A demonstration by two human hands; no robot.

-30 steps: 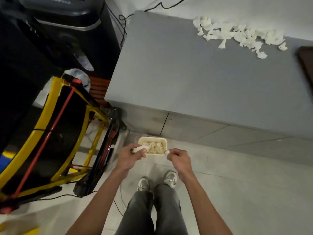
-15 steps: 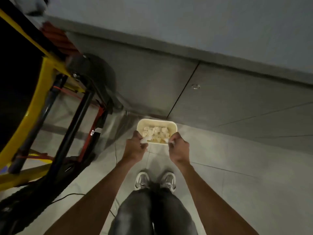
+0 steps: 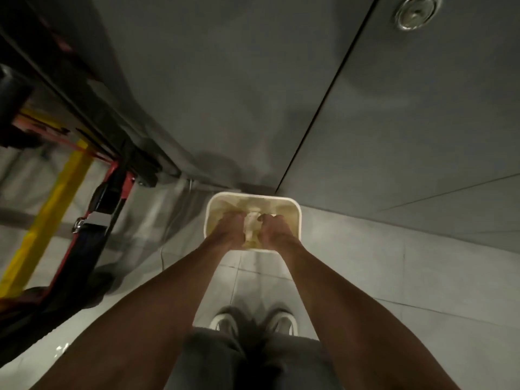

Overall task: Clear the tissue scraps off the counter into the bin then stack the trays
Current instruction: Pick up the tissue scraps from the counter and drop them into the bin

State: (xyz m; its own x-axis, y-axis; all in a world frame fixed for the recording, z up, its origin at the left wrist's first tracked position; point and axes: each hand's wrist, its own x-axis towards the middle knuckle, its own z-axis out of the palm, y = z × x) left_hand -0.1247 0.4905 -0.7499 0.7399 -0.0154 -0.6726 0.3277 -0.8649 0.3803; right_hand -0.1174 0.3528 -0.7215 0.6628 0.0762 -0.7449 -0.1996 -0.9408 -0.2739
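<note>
Mostly motion-blurred, so low confidence on fine detail. Fingertips of left hand (image 3: 229, 229) and right hand (image 3: 277, 230) hidden down inside bin (image 3: 287, 212); only knuckles and backs visible. Both fist-like, fingers curled downward, side by side, wrists crossing near rim at 6 o'clock. Can't tell whether either actually grips anything.

Pale wad of tissue scraps (image 3: 251, 225) wedged in gap between hands: 3 o'clock of left hand, 9 o'clock of right hand, touching both as far as visible. More pale material at 12 o'clock of hands, deeper in bin, smeared, not separable into pieces.

Bin cream, rectangular, rounded corners, standing on floor tiles (image 3: 394, 277), far side right against base of grey cabinet (image 3: 225, 94). Near rim partly covered by wrists.

Round metal fitting (image 3: 416, 8) on cabinet door at 1 o'clock of bin, cut by top edge, type unclear. Yellow-and-black frame (image 3: 56, 192) with red strap (image 3: 108, 171) at 9 o'clock, blurred, cut by left edge. Shoes (image 3: 225, 323) at 6 o'clock of bin, heels hidden behind dark trouser legs (image 3: 225, 361).
</note>
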